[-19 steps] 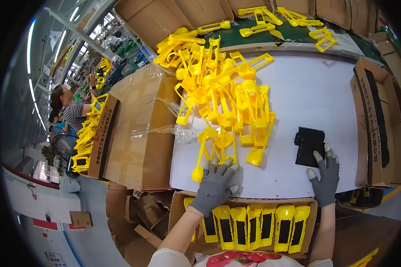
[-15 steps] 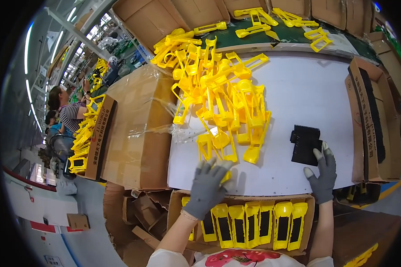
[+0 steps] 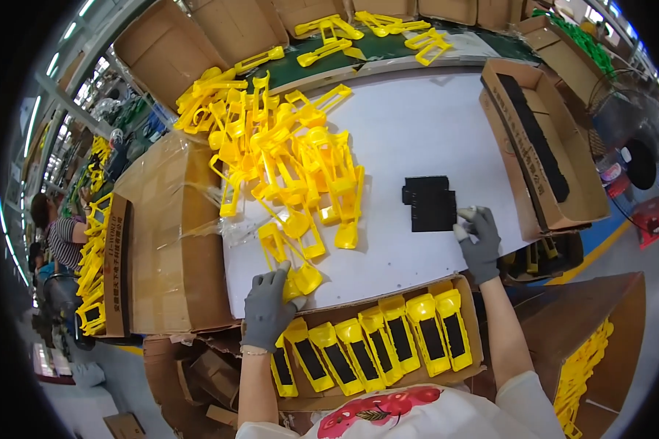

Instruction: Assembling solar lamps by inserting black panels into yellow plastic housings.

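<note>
- The left hand (image 3: 266, 306), at the near-left corner of the white surface (image 3: 406, 124), pinches a yellow frame (image 3: 306, 279) between thumb and fingers.
- The right hand (image 3: 480, 240) is half-curled beside the black pads (image 3: 432, 206), near the surface's right edge; whether it grips one, I cannot tell.
- A yellow pile (image 3: 271, 146) lies toward the left edge.

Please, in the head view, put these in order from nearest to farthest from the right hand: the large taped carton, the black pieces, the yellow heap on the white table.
From the right hand:
1. Black pieces: just to its left.
2. Yellow heap: further left and higher in the picture.
3. Large taped carton: beyond the heap, by the white table's left edge.
</note>
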### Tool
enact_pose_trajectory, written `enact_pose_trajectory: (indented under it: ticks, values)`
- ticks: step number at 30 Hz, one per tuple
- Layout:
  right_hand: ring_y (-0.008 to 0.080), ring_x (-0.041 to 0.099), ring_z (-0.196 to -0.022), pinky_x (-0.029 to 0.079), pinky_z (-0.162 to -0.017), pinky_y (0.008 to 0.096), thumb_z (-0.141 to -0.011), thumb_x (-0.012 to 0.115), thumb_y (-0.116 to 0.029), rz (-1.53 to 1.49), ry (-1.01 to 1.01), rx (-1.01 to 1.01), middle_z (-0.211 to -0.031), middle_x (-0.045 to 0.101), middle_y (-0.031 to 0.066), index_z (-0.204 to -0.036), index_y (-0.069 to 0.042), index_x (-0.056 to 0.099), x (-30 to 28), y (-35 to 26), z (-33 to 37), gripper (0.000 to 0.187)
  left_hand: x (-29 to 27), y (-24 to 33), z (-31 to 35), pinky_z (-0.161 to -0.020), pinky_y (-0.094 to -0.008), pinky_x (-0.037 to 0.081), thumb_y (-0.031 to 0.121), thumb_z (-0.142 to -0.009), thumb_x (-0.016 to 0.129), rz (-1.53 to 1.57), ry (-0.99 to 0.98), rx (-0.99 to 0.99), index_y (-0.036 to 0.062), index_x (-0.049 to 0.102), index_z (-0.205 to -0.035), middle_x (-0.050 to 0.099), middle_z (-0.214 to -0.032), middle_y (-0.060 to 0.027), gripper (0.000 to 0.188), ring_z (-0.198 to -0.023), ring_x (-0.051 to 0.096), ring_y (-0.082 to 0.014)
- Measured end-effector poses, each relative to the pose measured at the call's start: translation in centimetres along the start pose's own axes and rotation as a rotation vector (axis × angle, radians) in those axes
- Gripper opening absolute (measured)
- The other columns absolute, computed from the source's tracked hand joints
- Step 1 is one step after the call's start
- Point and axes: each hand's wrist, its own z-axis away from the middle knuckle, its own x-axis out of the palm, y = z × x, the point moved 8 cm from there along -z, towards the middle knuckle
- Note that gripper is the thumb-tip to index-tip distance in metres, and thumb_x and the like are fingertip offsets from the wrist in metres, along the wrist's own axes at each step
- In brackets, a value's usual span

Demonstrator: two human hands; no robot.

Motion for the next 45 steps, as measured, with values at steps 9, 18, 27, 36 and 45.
enact_pose_trajectory:
  ticks: [9, 18, 27, 36, 45]
  values:
    - [0.0319, 0.054, -0.094, 0.048, -0.079, 0.0416, -0.070, 0.074, -0.023, 0.448, -0.215, -0.198, -0.100, 0.056, 0.0100, -0.099, -0.014, 0.064, 1.5, -2.0, -0.3, 0.031, 1.4, -1.6, -0.3, -0.092, -0.0444, 0.046, 0.034, -0.067, 0.080, 0.072, -0.158, -0.009, 0.0153, 0.043, -0.136, 0.056, -0.115, -0.0168, 0.081, -0.110, 0.052, -0.0375]
    - [0.0278, 0.053, -0.091, 0.043, -0.079, 0.0409, -0.060, 0.078, -0.018, 0.595, -0.274, -0.256, -0.090, 0.054, 0.0055, -0.078, -0.013, 0.058, 1.6, -2.6, 0.7, 0.028, -1.6, -4.0, 2.9, -0.082, -0.0417, 0.051, -0.006, -0.072, 0.054, 0.260, 0.377, 0.045, 0.0115, 0.050, -0.132, 0.061, -0.105, -0.0192, 0.063, -0.096, 0.060, -0.0384]
    - [0.0089, 0.062, -0.065, 0.049, -0.059, 0.0253, -0.085, 0.063, -0.005, -0.451, -0.399, 0.197, -0.074, 0.067, 0.0050, -0.093, -0.001, 0.059, 1.7, -12.8, 3.2, 0.009, 0.0, -2.0, 5.9, -0.078, -0.0308, 0.058, -0.003, -0.088, 0.057, 1.290, 0.298, -0.247, -0.0020, 0.061, -0.118, 0.066, -0.103, -0.0107, 0.030, -0.084, 0.066, -0.0180]
    - [0.0349, 0.065, -0.077, 0.049, -0.069, 0.0408, -0.087, 0.060, -0.039, 0.079, -0.698, -0.061, -0.081, 0.067, 0.0154, -0.101, -0.014, 0.066, 2.9, -19.0, 8.4, 0.029, 0.2, 6.3, 9.5, -0.067, -0.0251, 0.053, 0.009, -0.084, 0.067, 1.487, 0.017, -0.333, -0.0028, 0.068, -0.102, 0.068, -0.087, -0.0062, 0.021, -0.074, 0.064, -0.0132]
    - [0.0324, 0.066, -0.079, 0.050, -0.067, 0.0392, -0.088, 0.059, -0.038, 0.315, -0.701, -0.163, -0.083, 0.068, 0.0120, -0.099, -0.018, 0.066, 2.2, -22.8, 9.3, 0.025, 6.1, 4.0, 9.2, -0.079, -0.0257, 0.056, 0.013, -0.088, 0.064, 1.453, -0.133, -0.181, -0.0059, 0.059, -0.117, 0.065, -0.106, -0.0090, 0.034, -0.092, 0.064, -0.0152]
